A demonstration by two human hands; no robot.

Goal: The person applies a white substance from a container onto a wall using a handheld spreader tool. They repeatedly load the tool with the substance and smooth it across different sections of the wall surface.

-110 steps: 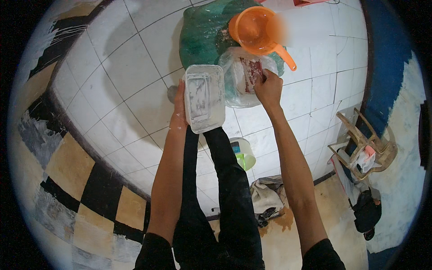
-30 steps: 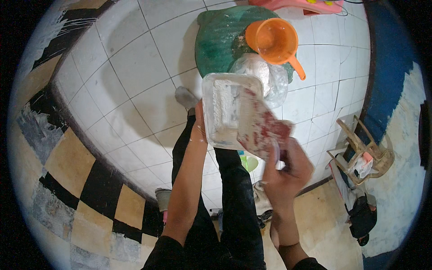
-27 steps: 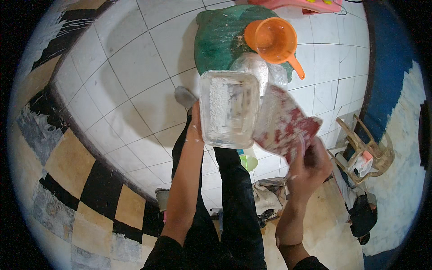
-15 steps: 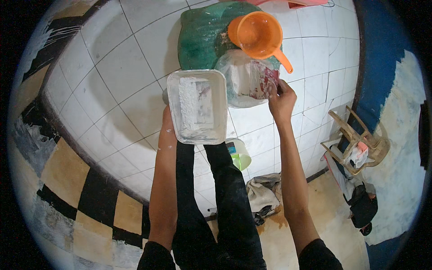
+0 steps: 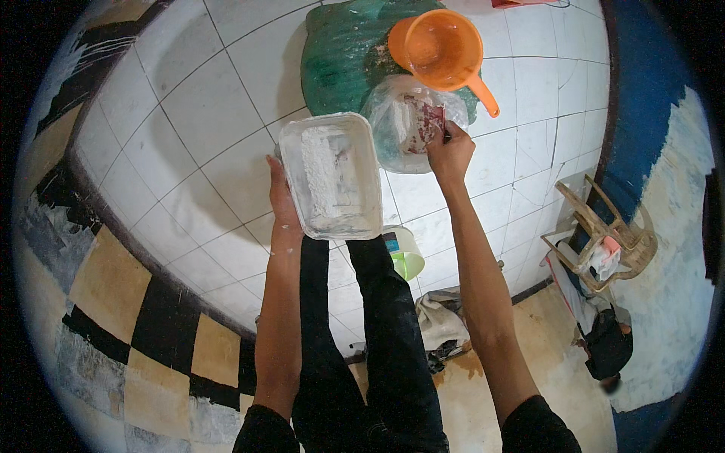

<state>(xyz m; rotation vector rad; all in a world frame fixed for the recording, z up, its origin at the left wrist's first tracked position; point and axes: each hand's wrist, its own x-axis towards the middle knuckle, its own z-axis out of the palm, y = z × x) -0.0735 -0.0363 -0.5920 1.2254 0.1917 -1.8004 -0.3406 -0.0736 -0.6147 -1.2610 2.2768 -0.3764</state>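
White tray [image 5: 332,177] in left hand [image 5: 281,204]; right hand [image 5: 449,151] dips red-patterned scoop [image 5: 425,124] into clear bag [image 5: 400,132].

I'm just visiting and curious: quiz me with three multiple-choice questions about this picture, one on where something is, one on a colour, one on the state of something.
1. Where is the scoop with the handle?
A. on the green sack
B. in the tray
C. on the wooden chair

2. What colour is that scoop?
A. blue
B. orange
C. white

3. What does the tray held in the left hand contain?
A. clear water
B. nothing at all
C. white powder or paste

Answers:
1 A: the scoop rests on top of the green sack, above the clear plastic bag.
2 B: its bowl and handle are plainly orange.
3 C: the left hand grips the side of the tray, whose inside is coated with white material, while the right hand reaches into the bag with a reddish, white-smeared flat tool.
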